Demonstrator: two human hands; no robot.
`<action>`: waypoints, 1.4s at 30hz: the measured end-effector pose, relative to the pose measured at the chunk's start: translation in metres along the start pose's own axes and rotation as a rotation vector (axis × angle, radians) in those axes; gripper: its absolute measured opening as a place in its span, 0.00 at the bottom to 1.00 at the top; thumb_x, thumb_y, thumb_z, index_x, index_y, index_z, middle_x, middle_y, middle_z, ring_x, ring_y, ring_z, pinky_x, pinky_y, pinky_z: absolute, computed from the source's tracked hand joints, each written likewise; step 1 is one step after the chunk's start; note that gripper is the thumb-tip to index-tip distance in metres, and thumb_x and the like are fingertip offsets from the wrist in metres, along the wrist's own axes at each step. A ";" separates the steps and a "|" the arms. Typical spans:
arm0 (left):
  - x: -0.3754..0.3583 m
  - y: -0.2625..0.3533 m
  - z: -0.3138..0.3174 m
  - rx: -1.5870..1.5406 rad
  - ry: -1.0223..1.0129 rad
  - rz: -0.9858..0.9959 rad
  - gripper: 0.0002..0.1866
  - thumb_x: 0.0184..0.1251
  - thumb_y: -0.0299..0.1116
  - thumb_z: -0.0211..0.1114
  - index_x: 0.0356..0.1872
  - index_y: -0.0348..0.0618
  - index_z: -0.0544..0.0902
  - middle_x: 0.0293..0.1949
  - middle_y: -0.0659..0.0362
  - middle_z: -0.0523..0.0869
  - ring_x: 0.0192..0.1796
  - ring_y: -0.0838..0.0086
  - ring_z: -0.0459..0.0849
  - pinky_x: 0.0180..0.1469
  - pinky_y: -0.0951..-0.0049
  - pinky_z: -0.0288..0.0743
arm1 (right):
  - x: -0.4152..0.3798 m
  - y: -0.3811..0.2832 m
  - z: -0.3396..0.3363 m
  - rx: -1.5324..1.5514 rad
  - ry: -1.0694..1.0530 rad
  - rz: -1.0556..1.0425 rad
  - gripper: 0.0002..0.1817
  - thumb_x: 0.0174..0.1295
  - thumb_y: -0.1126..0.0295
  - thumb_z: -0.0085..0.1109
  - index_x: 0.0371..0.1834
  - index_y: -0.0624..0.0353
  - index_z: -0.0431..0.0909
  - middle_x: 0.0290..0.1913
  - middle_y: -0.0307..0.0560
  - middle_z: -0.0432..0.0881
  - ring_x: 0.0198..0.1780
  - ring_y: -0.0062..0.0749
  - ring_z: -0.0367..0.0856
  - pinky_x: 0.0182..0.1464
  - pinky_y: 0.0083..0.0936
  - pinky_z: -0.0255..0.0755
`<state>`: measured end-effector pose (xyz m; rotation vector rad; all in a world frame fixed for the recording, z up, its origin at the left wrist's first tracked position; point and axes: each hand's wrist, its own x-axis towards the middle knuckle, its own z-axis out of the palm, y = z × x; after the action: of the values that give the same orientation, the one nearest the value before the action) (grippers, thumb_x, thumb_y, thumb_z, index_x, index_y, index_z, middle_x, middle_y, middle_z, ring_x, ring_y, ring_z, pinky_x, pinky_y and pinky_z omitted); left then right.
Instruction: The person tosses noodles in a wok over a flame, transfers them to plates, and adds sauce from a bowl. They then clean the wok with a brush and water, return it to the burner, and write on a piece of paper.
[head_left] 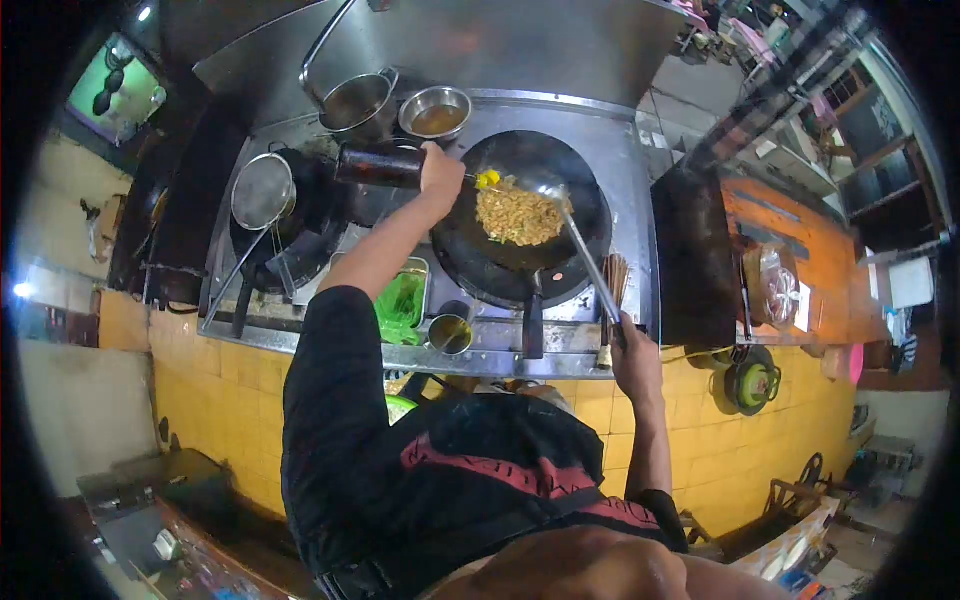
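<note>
My left hand (440, 180) is wrapped round the neck of a dark bottle (380, 166). The bottle lies nearly level, its yellow spout (488, 179) pointing over the left part of a black wok (470, 255). Chopped brown food with green bits (518, 218) fills the middle of the wok. In my right hand (635, 357) is the long handle of a metal ladle (590, 260), whose bowl rests at the food's upper right edge. The wok's dark handle (533, 325) points toward me.
Behind the bottle stand a metal pot (358, 105) and a steel bowl of brownish liquid (436, 120). A strainer (263, 192) lies over another pan at left. Near the front edge are a green-lined tray (402, 305), a metal cup (450, 334) and a bamboo brush (614, 285).
</note>
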<state>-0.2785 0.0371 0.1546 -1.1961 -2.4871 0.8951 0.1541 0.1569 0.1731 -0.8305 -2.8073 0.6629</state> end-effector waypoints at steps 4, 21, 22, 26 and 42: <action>0.019 0.010 -0.039 0.034 -0.017 0.067 0.10 0.63 0.34 0.58 0.40 0.50 0.87 0.39 0.60 0.88 0.48 0.62 0.84 0.57 0.44 0.59 | -0.016 -0.014 -0.028 -0.242 -0.223 0.111 0.25 0.59 0.72 0.50 0.63 0.51 0.66 0.38 0.61 0.79 0.36 0.56 0.82 0.35 0.49 0.75; -0.114 -0.191 0.062 -1.236 0.475 -0.705 0.19 0.46 0.44 0.68 0.27 0.35 0.84 0.26 0.46 0.85 0.33 0.54 0.86 0.37 0.60 0.78 | 0.026 -0.039 -0.001 -0.250 -0.370 0.082 0.22 0.64 0.68 0.44 0.62 0.56 0.67 0.32 0.66 0.81 0.36 0.61 0.82 0.38 0.50 0.75; -0.128 -0.203 0.078 -1.250 0.576 -0.730 0.18 0.46 0.44 0.67 0.24 0.35 0.83 0.22 0.47 0.84 0.29 0.58 0.86 0.34 0.62 0.77 | 0.029 -0.039 0.018 -0.266 -0.325 0.150 0.23 0.64 0.66 0.45 0.63 0.57 0.66 0.33 0.67 0.81 0.37 0.61 0.82 0.39 0.50 0.75; -0.190 -0.222 0.083 -1.317 0.783 -0.922 0.11 0.49 0.33 0.71 0.30 0.37 0.82 0.27 0.59 0.85 0.31 0.73 0.83 0.36 0.71 0.75 | 0.033 -0.022 0.068 -0.058 -0.310 0.011 0.27 0.62 0.64 0.52 0.64 0.59 0.65 0.33 0.69 0.81 0.36 0.64 0.81 0.40 0.50 0.74; -0.252 -0.123 0.256 -1.209 0.539 -1.397 0.22 0.48 0.34 0.75 0.40 0.27 0.80 0.34 0.52 0.85 0.35 0.68 0.84 0.41 0.65 0.77 | 0.037 -0.041 -0.037 -0.110 -0.336 -0.123 0.26 0.60 0.65 0.55 0.62 0.59 0.68 0.28 0.66 0.81 0.33 0.61 0.81 0.37 0.50 0.77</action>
<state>-0.3120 -0.3240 0.0419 0.3858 -2.3612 -1.1770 0.1120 0.1601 0.2250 -0.6041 -3.1899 0.6912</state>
